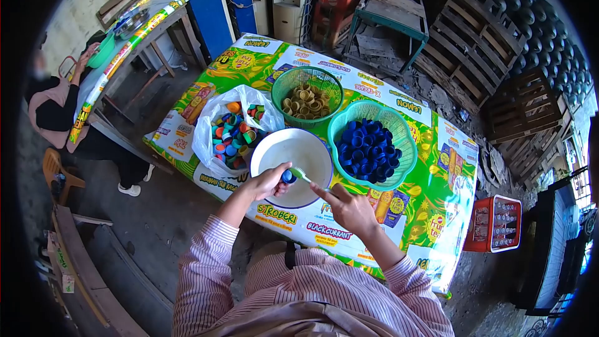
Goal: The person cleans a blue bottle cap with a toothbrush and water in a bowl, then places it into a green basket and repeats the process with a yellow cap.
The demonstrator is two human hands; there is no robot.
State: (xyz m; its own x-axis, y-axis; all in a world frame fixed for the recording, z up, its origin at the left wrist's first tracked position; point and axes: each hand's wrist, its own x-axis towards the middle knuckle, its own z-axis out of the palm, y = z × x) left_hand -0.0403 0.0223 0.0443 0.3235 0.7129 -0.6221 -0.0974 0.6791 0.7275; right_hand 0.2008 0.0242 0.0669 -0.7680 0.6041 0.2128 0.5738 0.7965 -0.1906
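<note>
My left hand (269, 183) is closed around a blue bottle cap (288, 176), over a white basin (265, 150) with a dark rim. In my right hand (350, 209) is a toothbrush (301, 175) with a green-and-white head, its bristle end touching or very close to the cap. Beyond the left hand sits a clear plastic bag (204, 126) of mixed coloured caps (234, 140). A green basket (279, 92) of tan caps (306, 101) stands behind the basin. To its right, a light green basket (409, 150) holds many dark blue caps (367, 150).
The table (243, 56) wears a bright printed plastic cover. At left, another person (56, 112) sits by a second table (134, 47). A red crate (495, 223) of bottles stands on the floor at right, with wooden pallets (468, 37) behind.
</note>
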